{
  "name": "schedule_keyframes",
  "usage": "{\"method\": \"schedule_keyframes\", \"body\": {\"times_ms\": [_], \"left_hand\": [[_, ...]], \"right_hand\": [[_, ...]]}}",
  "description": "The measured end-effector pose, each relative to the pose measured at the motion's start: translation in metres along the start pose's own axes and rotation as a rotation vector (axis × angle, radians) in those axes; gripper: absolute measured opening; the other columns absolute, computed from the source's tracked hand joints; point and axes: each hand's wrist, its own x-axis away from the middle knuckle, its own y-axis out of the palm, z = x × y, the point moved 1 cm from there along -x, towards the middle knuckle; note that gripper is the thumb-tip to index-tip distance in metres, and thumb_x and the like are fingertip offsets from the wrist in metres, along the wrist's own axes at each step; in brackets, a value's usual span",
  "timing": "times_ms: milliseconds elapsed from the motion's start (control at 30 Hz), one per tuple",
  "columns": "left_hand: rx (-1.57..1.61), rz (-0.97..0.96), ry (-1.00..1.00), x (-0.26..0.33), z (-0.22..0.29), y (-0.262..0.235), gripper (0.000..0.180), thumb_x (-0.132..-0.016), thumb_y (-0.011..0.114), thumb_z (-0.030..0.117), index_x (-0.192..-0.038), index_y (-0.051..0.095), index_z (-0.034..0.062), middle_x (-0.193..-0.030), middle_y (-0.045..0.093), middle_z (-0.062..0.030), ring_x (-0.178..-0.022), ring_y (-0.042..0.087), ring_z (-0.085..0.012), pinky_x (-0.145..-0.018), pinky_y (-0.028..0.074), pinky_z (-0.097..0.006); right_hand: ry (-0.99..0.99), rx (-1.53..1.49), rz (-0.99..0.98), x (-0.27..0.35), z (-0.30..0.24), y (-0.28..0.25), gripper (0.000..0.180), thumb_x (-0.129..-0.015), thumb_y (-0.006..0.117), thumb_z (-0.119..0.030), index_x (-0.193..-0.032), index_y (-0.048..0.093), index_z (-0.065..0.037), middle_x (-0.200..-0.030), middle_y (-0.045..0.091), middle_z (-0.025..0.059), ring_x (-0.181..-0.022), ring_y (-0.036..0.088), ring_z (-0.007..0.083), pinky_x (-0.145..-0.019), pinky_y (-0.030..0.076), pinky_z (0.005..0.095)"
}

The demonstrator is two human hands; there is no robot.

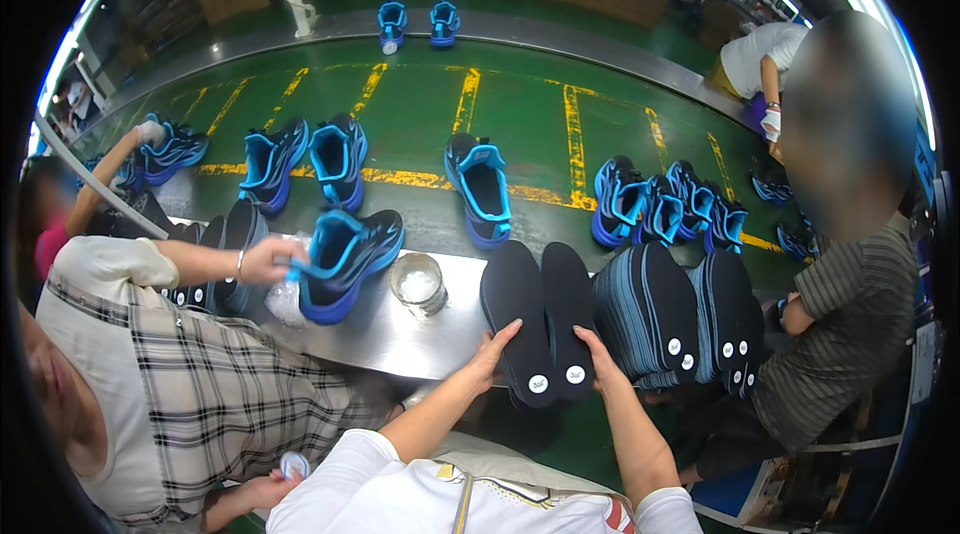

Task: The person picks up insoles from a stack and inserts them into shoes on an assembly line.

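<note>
My left hand grips a black insole by its side near the heel, thumb on top and fingers hidden beneath. A second black insole is held the same way in my right hand. The two insoles lie side by side, toes pointing away from me, each with a round white mark at the heel. To their right stand thick stacks of blue-edged black insoles. Beyond the held pair, a single black and blue sneaker sits on the green surface.
A glass jar stands on the metal ledge. At my left, a co-worker's hand is at a blue sneaker. Several more sneakers line the yellow-marked green belt. Another person in a striped shirt is close on my right.
</note>
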Motion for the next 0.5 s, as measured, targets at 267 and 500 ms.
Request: {"method": "schedule_keyframes", "body": {"times_ms": [267, 500], "left_hand": [[0.201, -0.238, 0.225, 0.066, -0.016, 0.019, 0.055, -0.075, 0.057, 0.040, -0.114, 0.047, 0.0020, -0.107, 0.053, -0.0114, -0.100, 0.051, -0.0222, -0.089, 0.040, -0.034], [0.050, -0.720, 0.445, 0.133, -0.050, 0.126, 0.075, -0.062, 0.067, 0.033, -0.122, 0.037, -0.0007, -0.118, 0.046, -0.0122, -0.106, 0.047, -0.0232, -0.089, 0.039, -0.034]], "right_hand": [[-0.445, 0.078, -0.179, 0.095, -0.001, 0.040, 0.069, -0.071, 0.060, -0.015, -0.130, 0.027, -0.004, -0.113, 0.046, 0.0126, -0.102, 0.048, 0.0213, -0.087, 0.039, 0.0301], [-0.830, 0.066, -0.092, 0.252, -0.001, -0.017, 0.083, -0.062, 0.061, -0.006, -0.133, 0.020, -0.005, -0.127, 0.037, 0.0106, -0.118, 0.037, 0.0212, -0.098, 0.029, 0.0331]]}}
